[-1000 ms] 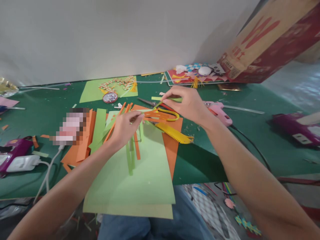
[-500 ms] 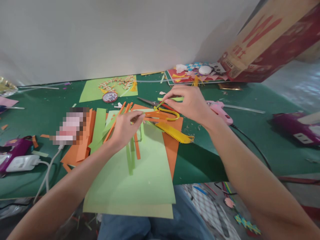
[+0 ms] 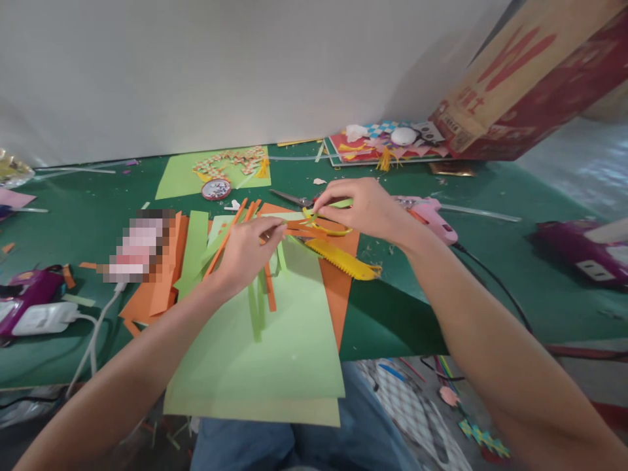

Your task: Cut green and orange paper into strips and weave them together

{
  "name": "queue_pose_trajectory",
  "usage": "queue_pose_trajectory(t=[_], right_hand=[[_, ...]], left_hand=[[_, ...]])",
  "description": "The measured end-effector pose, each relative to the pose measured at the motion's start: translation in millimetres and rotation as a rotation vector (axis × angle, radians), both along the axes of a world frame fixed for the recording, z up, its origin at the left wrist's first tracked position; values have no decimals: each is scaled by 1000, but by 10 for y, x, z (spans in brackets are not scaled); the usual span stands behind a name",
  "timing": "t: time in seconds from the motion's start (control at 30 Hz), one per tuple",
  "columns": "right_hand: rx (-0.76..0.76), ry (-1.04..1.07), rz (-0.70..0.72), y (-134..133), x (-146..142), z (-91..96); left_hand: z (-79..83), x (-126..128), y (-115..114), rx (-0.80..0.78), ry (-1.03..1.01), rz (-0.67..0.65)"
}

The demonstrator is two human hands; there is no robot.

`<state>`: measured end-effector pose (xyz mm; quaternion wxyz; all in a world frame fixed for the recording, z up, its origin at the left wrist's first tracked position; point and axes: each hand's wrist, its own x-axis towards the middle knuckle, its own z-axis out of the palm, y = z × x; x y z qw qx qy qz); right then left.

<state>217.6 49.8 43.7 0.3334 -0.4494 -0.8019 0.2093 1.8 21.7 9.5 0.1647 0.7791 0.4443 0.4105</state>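
My left hand (image 3: 250, 252) is closed in a pinch on a cluster of orange and green paper strips, some hanging below it. Orange paper strips (image 3: 301, 229) stick out to the right of its fingertips. Just beyond them, my right hand (image 3: 360, 206) pinches a thin green paper strip (image 3: 314, 214). Beneath both hands lie light green paper sheets (image 3: 275, 353) with an orange sheet (image 3: 338, 320) under them. Yellow-handled scissors (image 3: 338, 231) and a yellow toothed cutter (image 3: 343, 260) lie under and beside the strips, partly covered.
Beyond the hands are dark scissors (image 3: 289, 197) and a small round dish (image 3: 216, 190). A pink glue gun (image 3: 434, 219) lies to the right, its cord trailing forward. A phone with a blurred screen (image 3: 140, 245) rests on orange paper at left. A paper bag (image 3: 520, 78) stands back right.
My right hand has moved slightly down and to the left, bringing the green strip's end closer to the orange strips. My left hand has barely moved.
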Motion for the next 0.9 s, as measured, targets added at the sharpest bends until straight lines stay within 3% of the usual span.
queue_pose_trajectory(t=[0.63, 0.9], right_hand=[[15, 1, -33, -7, -4, -4], [42, -90, -28, 19, 8, -39]], left_hand=[[-56, -30, 26, 130, 89, 28], [-65, -43, 32, 238, 151, 31]])
